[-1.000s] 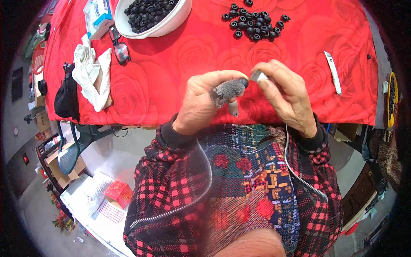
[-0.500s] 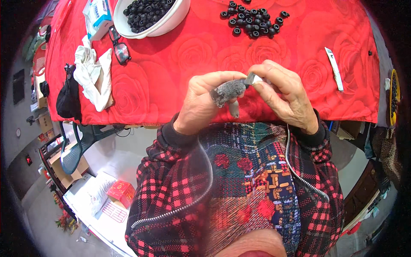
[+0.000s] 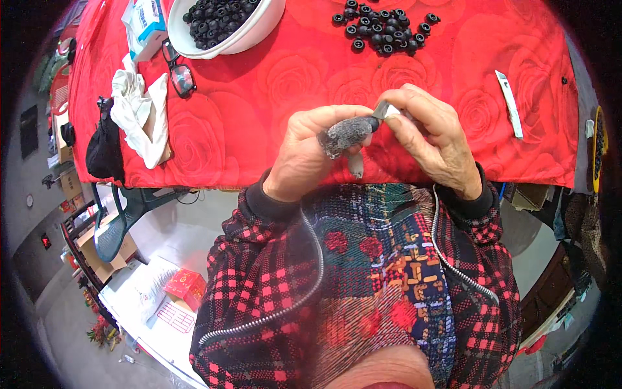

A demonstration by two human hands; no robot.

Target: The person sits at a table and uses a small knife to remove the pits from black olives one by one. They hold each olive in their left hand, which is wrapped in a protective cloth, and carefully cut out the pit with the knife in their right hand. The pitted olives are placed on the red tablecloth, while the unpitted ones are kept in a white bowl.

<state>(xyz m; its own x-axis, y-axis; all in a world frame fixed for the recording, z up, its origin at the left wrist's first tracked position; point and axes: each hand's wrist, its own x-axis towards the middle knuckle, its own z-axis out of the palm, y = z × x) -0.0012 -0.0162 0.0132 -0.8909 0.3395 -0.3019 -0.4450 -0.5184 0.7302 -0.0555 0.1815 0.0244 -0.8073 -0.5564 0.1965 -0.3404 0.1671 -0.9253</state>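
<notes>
My left hand (image 3: 295, 150) is closed above the near edge of the red tablecloth. Worn grey fabric (image 3: 348, 134) wraps its thumb, and a smaller grey cover shows on another fingertip below. At the tip of the wrapped thumb it pinches a small round black part (image 3: 375, 123), mostly hidden by fingers. In my right hand (image 3: 433, 137), thumb and forefinger pinch a thin metal blade (image 3: 381, 109) with a whitish piece beside the fingertips. The blade reaches the black part; whether it cuts in cannot be made out. Beyond my hands lies a loose pile of similar black parts (image 3: 386, 30).
A white bowl (image 3: 258, 37) of black parts stands at the far left, beside a blue-and-white box (image 3: 144, 32) and glasses (image 3: 183, 80). White cloth (image 3: 139, 117) and a black fabric item (image 3: 103, 146) lie left. A narrow white packet (image 3: 509, 105) rests on the red tablecloth (image 3: 227, 123) at right.
The blade has tilted more upright and shows more beyond my right fingertips. The black part is slightly more visible at the left thumb's tip. Both hands remain in nearly the same place.
</notes>
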